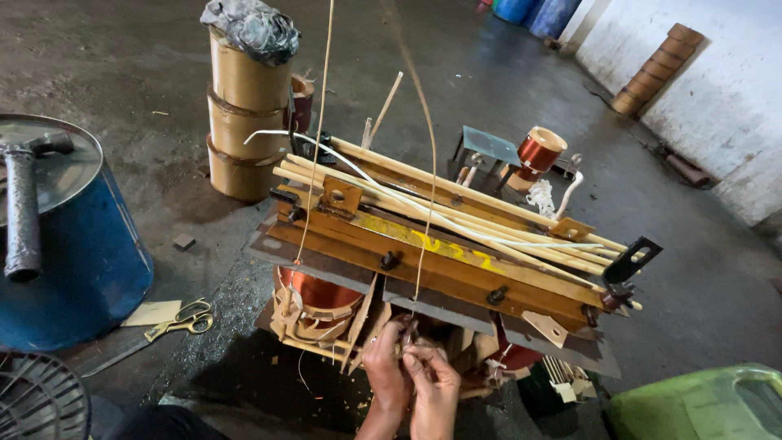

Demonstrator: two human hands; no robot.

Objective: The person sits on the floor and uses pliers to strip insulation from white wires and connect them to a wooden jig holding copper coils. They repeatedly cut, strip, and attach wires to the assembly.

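A transformer core [456, 261] with wooden clamp bars, bolts and copper coils lies on the floor in front of me. Several thin wooden sticks [456, 213] rest along its top. My left hand [386, 367] and my right hand [433, 381] are pressed together under the near edge of the core, fingers pinched on a thin tan cord [423, 244] that rises straight up out of view. A second cord [314, 155] hangs to the left, above a copper coil [318, 295] wrapped in brown paper strips.
A blue drum [77, 269] with a hammer [23, 204] on its lid stands at the left. Scissors [183, 319] lie on the floor beside it. Stacked paper-wrapped coils [240, 114] stand behind, a small copper coil [538, 151] at the back, a green container [700, 403] at bottom right.
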